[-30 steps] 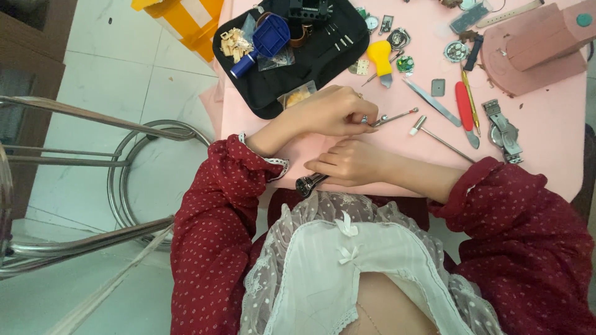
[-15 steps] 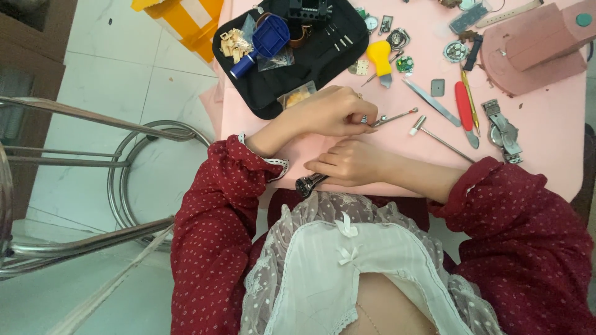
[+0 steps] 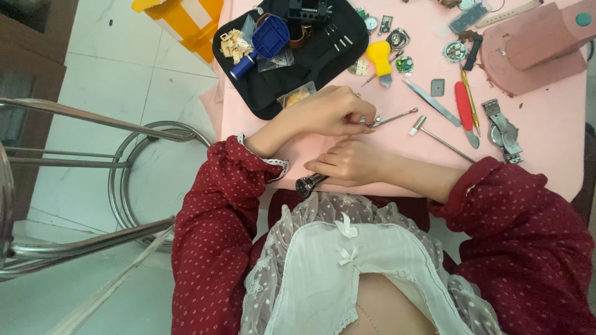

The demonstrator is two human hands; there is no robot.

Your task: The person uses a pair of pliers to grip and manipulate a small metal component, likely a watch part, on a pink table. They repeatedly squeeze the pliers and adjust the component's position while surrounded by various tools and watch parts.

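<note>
1. On the pink table [image 3: 546, 155], near its front edge, both hands work close together, so one can steady what the other pokes.
2. Left hand [image 3: 329, 111] has its fingers pinched shut around a thin silver metal tool [image 3: 392, 117]. It grips the tool near one end, like a pencil, and the long end points away to the right.
3. Right hand [image 3: 354, 162] lies flat and low just below the left one. Its fingers are curled over a dark wrist watch with a metal band [image 3: 308, 184], pressing it against the table edge so it cannot slide. Most of the watch is hidden under the hand, and only its end pokes out on the left.
4. A small silver hammer with a thin handle [image 3: 439, 139] lies just right of the hands, close enough to grab.
5. A red-handled flat tool [image 3: 464, 113] and silver tweezers [image 3: 431, 102] lie farther back, side by side.
6. A black zip-open tool case [image 3: 323, 62] sits open at the back left, with a round blue tool [image 3: 266, 42] on it.
7. A yellow-handled little knife [image 3: 380, 61] lies beside the case.
</note>
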